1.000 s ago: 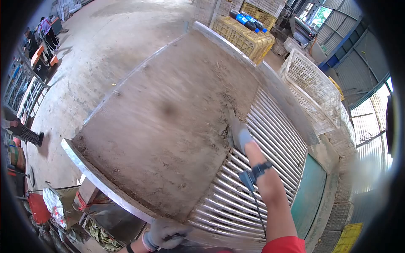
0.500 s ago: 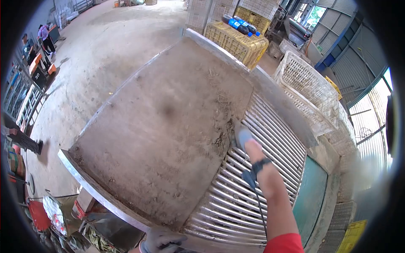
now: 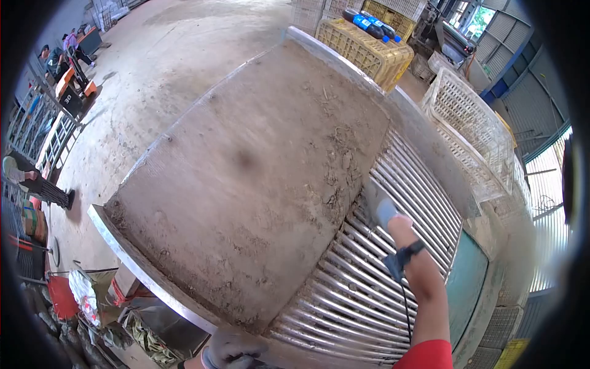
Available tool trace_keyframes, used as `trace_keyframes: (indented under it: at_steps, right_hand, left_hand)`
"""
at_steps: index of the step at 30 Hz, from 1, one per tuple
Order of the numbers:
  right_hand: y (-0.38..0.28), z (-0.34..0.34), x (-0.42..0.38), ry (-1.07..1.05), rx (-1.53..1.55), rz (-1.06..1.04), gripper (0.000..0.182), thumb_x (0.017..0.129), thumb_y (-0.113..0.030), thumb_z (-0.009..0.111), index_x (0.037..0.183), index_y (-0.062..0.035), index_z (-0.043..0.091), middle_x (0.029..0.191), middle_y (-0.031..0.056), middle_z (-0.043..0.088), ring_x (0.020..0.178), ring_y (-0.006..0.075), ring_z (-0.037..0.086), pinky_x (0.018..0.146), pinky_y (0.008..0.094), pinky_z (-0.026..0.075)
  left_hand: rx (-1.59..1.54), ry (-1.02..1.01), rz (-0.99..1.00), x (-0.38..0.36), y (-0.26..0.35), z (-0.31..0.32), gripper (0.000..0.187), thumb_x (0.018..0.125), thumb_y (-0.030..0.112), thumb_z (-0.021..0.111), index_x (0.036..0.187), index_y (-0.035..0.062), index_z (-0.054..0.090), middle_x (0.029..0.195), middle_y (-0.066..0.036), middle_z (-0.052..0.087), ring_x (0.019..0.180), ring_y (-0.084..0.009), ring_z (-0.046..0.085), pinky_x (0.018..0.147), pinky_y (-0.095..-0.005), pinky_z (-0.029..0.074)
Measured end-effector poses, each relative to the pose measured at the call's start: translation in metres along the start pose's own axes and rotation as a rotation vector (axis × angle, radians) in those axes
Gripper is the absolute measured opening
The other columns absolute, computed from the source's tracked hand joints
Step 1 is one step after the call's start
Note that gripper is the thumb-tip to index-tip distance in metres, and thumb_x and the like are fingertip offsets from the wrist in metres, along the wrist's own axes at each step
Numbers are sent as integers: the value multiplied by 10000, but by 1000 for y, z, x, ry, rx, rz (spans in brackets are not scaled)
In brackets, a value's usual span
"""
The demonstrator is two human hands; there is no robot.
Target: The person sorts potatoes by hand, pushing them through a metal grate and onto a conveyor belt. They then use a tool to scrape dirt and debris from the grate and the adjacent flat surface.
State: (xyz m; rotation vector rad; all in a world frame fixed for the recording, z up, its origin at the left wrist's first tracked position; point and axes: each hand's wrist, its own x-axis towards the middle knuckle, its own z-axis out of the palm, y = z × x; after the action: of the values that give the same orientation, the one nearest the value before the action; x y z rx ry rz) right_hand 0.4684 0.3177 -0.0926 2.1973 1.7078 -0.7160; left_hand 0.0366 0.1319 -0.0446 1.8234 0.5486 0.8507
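right hand [image 3: 387,212] in a grey glove, stretched out over the metal bars [image 3: 369,277], closed around a flat scraper [image 3: 370,195] held low and angled so its edge meets the dirt [image 3: 337,178] sitting right where the big dusty bench [image 3: 246,178] ends and the bars begin. left hand [image 3: 230,350], also gloved, down at the near rim of the bench, looks curled over the edge as if for bracing, but can't tell how tight. crates [image 3: 369,52] stacked beyond.

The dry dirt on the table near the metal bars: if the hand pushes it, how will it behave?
The dirt looks dry and crumbly, so it probably breaks apart and slides easily. Beside the bars, loose bits likely fall through the gaps. The right hand is next to it.
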Motion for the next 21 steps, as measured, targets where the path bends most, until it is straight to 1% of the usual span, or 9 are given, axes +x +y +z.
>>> trace_keyframes:
  at_steps: [2,4,8,9,11,12,16,19,21]
  right_hand:
    - [-19,32,-41,-45,-48,-74,888,871,-105,615,1548,-101,40,1321,259,521,1134,372,577,966,425,463]
    - [-16,88,-64,136,-55,-253,743,924,-178,543,1529,-108,117,1223,274,564,1068,394,605,912,442,490]
    - [-94,82,-163,-75,43,-399,600,950,-305,514,1453,-60,296,1095,249,588,912,369,659,817,454,536]
    - [-101,88,-159,-21,-89,-383,673,939,-345,542,1495,-127,233,1144,220,582,916,371,659,812,458,536]
    - [-87,67,-147,-151,-137,-269,610,950,-353,527,1476,-169,281,1135,202,593,910,379,658,779,460,539]
    - [-78,64,-135,-107,-118,-265,462,973,-327,474,1403,-178,394,1145,200,591,918,384,657,766,464,538]
    - [-40,55,-62,121,-4,-104,367,991,-331,396,1326,-216,492,1135,185,623,950,380,650,816,475,523]
    - [-18,60,-30,242,-46,-224,337,988,-287,394,1304,-230,498,1145,183,629,988,381,642,831,463,522]
    - [-24,37,-22,161,45,-11,348,980,-244,389,1316,-238,477,1202,179,605,1032,388,628,876,468,509]
  left_hand:
    - [14,-3,6,-4,-2,1,180,827,164,554,840,38,683,740,-123,680,631,-315,662,574,-385,511]
    - [34,2,4,-10,-5,2,178,820,161,555,837,38,683,748,-124,682,632,-314,661,574,-387,510]
    - [-42,27,-43,-8,0,3,202,827,179,565,891,33,688,739,-110,676,626,-291,664,575,-370,515]
    - [-103,9,-72,-12,-4,1,247,853,205,567,940,18,704,741,-109,684,635,-280,674,588,-353,526]
    - [-119,18,-73,-12,-7,3,293,884,242,565,968,9,722,738,-108,691,640,-274,683,598,-339,538]
    - [-76,44,-48,-9,-7,3,295,889,253,560,946,15,725,732,-109,689,635,-279,682,595,-342,539]
    - [-38,60,-9,-13,-12,5,310,907,289,545,884,34,719,712,-107,684,617,-294,674,582,-350,539]
    - [-78,19,2,-14,-14,1,225,823,138,602,1005,47,700,671,-70,658,566,-251,647,540,-333,510]
    - [-69,42,-52,-18,-13,3,257,886,255,562,905,41,703,679,-86,668,591,-270,662,553,-338,522]
